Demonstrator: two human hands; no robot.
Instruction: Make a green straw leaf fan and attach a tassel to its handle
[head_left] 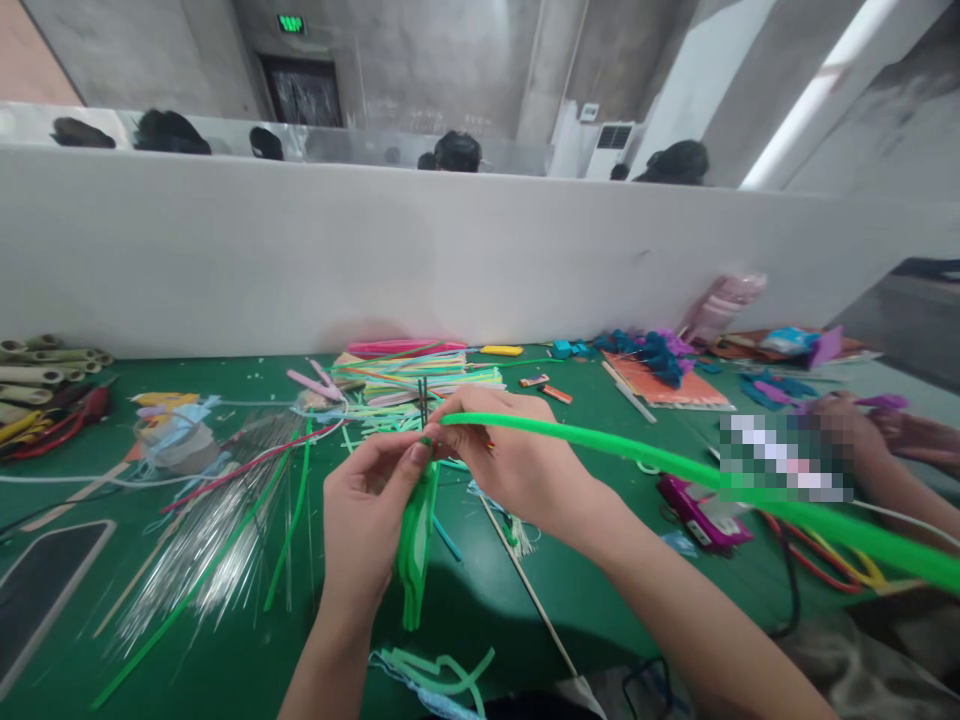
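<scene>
My left hand [352, 520] pinches the top of a bundle of folded green pipe cleaners [416, 560], which hangs down over the table. My right hand [525, 465] meets it there, its fingers closed on a long bright green pipe cleaner [645, 455]. That strip runs from my fingertips across my right forearm and out of the picture at the right. Two thin dark prongs [424, 400] stick up between my hands; their lower ends are hidden by my fingers. A heap of coloured pipe cleaners [420, 375] lies just behind my hands.
Left are thin metal wires [232, 560], a phone [49, 590], bamboo tubes [45, 375] and red-handled pliers [86, 412]. A white partition [450, 250] closes the far side. At right are a magenta device [705, 515] and another person's hand [851, 435]. A thin stick [529, 585] lies nearby.
</scene>
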